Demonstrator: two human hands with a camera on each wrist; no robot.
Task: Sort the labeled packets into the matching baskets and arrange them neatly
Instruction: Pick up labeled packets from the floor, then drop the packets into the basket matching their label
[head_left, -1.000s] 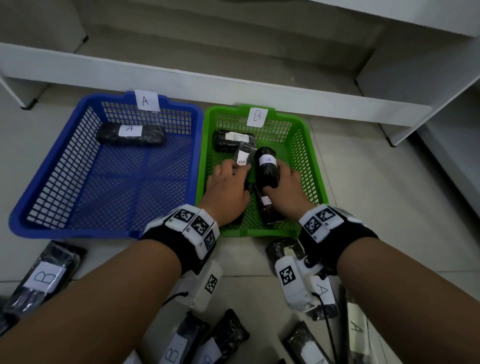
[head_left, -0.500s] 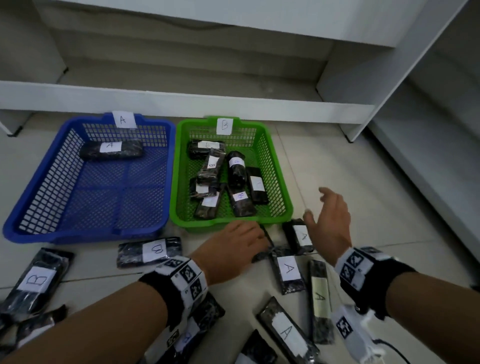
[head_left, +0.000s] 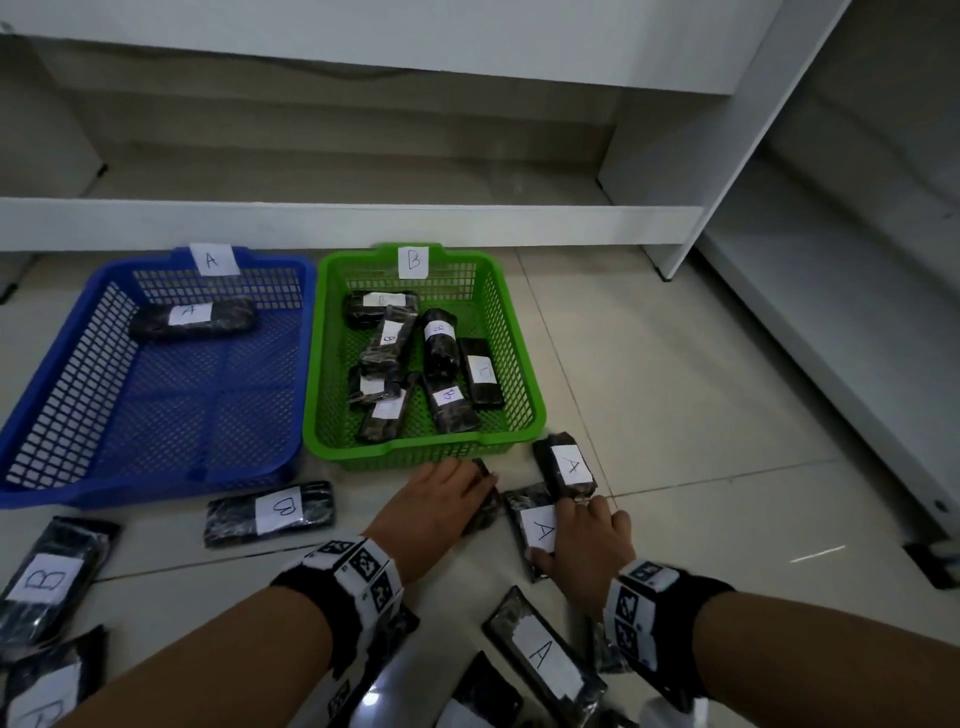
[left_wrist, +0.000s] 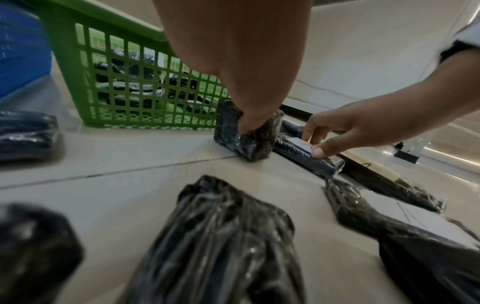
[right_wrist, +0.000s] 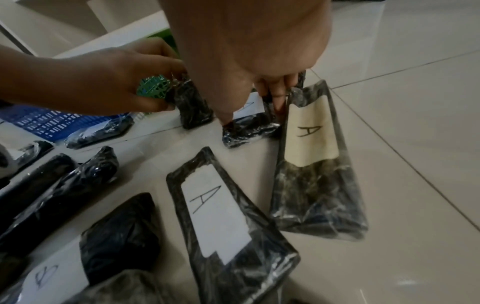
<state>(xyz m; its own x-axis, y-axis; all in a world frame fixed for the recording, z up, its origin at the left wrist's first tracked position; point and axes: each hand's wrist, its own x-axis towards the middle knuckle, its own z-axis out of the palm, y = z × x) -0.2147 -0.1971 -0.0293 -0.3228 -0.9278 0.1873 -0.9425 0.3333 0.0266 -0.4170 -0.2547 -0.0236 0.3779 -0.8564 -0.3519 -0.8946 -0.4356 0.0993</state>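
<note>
The blue basket (head_left: 47, 415) tagged A holds one A packet (head_left: 192, 317). The green basket (head_left: 524, 364) tagged B holds several black packets (head_left: 449, 400). On the floor just in front of the green basket, my left hand (head_left: 478, 483) grips a dark packet (left_wrist: 233, 131) whose label is hidden. Beside it my right hand (head_left: 560, 530) pinches an A packet (head_left: 537, 525) between thumb and fingers, as the right wrist view shows (right_wrist: 249, 123). Another A packet (head_left: 566, 465) lies just beyond it.
Loose packets lie on the tiled floor: a B packet (head_left: 270, 512) under the blue basket, more B packets (head_left: 47, 582) at the left edge, A packets (head_left: 545, 654) near my right wrist. White shelving (head_left: 363, 223) runs behind the baskets and along the right.
Both hands left the green basket and came back to the floor packets. The left hand closed on a dark packet; the right hand, open in the air before, dropped onto an A packet.
</note>
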